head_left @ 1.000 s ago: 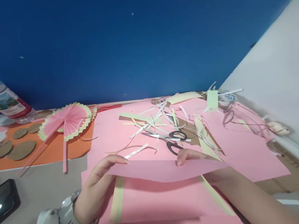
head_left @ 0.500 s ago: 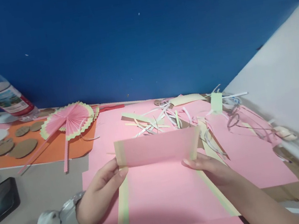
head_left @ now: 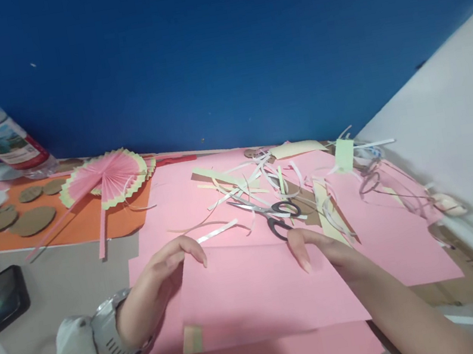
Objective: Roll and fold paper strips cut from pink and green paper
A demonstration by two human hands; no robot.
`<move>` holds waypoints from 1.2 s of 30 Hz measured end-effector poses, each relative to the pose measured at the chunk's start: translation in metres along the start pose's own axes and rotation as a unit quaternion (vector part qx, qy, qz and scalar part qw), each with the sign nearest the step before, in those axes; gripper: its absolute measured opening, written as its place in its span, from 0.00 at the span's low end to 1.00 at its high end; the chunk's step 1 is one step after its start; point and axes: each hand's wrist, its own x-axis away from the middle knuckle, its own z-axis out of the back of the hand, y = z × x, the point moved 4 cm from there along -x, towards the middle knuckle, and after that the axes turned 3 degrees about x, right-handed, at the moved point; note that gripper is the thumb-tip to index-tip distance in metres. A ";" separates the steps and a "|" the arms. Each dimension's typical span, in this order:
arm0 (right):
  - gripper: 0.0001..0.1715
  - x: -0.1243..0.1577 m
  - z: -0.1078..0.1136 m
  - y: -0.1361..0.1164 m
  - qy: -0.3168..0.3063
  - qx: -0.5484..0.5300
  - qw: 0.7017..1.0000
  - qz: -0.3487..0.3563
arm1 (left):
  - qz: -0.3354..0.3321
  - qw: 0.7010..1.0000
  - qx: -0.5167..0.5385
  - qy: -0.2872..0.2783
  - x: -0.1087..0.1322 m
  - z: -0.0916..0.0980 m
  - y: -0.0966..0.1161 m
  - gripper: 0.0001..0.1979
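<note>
At the far fold, the pink paper (head_left: 260,294) is held at both ends: one end is pinched in the fingers of the left hand (head_left: 159,279), the other in the fingers of the right hand (head_left: 327,246). Half a second ago, the far flap was held up and its striped sides could be seen; now it has been laid down over the near part. The stripes are hidden, all but a short striped bit (head_left: 192,339) at the near left corner. So the paper looks to be folded over, but the edges do not seem to be lined up there. Whether the fold is pressed flat cannot be told. Past the fold, the scissors (head_left: 265,211) can be seen again, with a white strip (head_left: 217,231) left near them. Farther left, a pleated fan (head_left: 121,175) is set on orange paper (head_left: 129,226), near some brown discs (head_left: 33,221) and a bottle (head_left: 3,140).
</note>
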 end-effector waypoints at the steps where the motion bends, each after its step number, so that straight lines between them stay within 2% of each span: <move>1: 0.19 0.000 0.000 0.001 -0.003 -0.019 1.000 0.005 | -0.002 1.000 -0.003 -0.002 0.000 0.000 0.000 0.17; 3: 0.16 0.000 0.001 0.003 -0.011 -0.054 0.998 0.014 | -0.002 1.000 -0.014 -0.004 -0.001 -0.003 0.000 0.14; 6: 0.10 0.002 0.000 0.007 -0.034 -0.090 0.995 0.017 | 0.020 0.999 -0.025 0.003 -0.002 -0.008 0.001 0.04; 8: 0.09 0.004 0.000 0.007 -0.054 -0.105 0.993 0.014 | 0.042 0.998 -0.042 0.007 -0.002 -0.010 0.001 0.10; 10: 0.15 0.007 -0.001 0.004 -0.082 -0.106 0.991 0.015 | 0.061 0.996 -0.069 0.013 -0.002 -0.011 0.000 0.19; 12: 0.26 0.009 0.001 0.000 -0.089 -0.097 0.991 0.006 | 0.067 0.992 -0.100 0.022 -0.002 -0.009 0.000 0.22; 15: 0.39 0.007 0.006 -0.002 -0.024 -0.097 0.994 -0.036 | 0.054 0.991 -0.119 0.014 -0.001 -0.007 0.002 0.21; 17: 0.40 0.002 0.004 -0.002 -0.003 -0.100 0.994 -0.046 | 0.047 0.991 -0.124 -0.025 0.000 -0.010 0.004 0.21; 19: 0.37 -0.003 -0.005 -0.002 -0.019 -0.097 0.994 -0.037 | 0.058 0.985 -0.138 -0.083 0.002 -0.018 0.005 0.23; 21: 0.28 -0.006 -0.016 -0.002 -0.027 -0.042 0.999 -0.019 | 0.092 0.974 -0.148 -0.145 0.006 -0.029 0.003 0.27; 23: 0.18 -0.007 -0.026 -0.002 -0.010 0.080 0.997 -0.009 | 0.128 0.962 -0.144 -0.192 0.010 -0.041 0.000 0.31; 24: 0.16 -0.006 -0.031 -0.002 -0.007 0.144 0.990 -0.007 | 0.140 0.957 -0.145 -0.207 0.012 -0.046 -0.002 0.33; 27: 0.16 -0.003 -0.044 -0.002 -0.011 0.286 0.958 -0.015 | 0.143 0.951 -0.183 -0.202 0.012 -0.056 -0.007 0.33; 29: 0.17 -0.003 -0.049 -0.001 -0.016 0.343 0.939 -0.013 | 0.141 0.950 -0.197 -0.197 0.012 -0.058 -0.010 0.29; 32: 0.15 -0.004 -0.054 -0.001 -0.022 0.403 0.915 0.019 | 0.148 0.953 -0.176 -0.198 0.011 -0.058 -0.013 0.22; 34: 0.14 -0.005 -0.057 -0.002 -0.018 0.430 0.901 0.053 | 0.160 0.954 -0.157 -0.200 0.011 -0.057 -0.014 0.22; 36: 0.15 -0.006 -0.057 -0.003 -0.004 0.432 0.900 0.062 | 0.176 0.953 -0.139 -0.203 0.011 -0.056 -0.014 0.22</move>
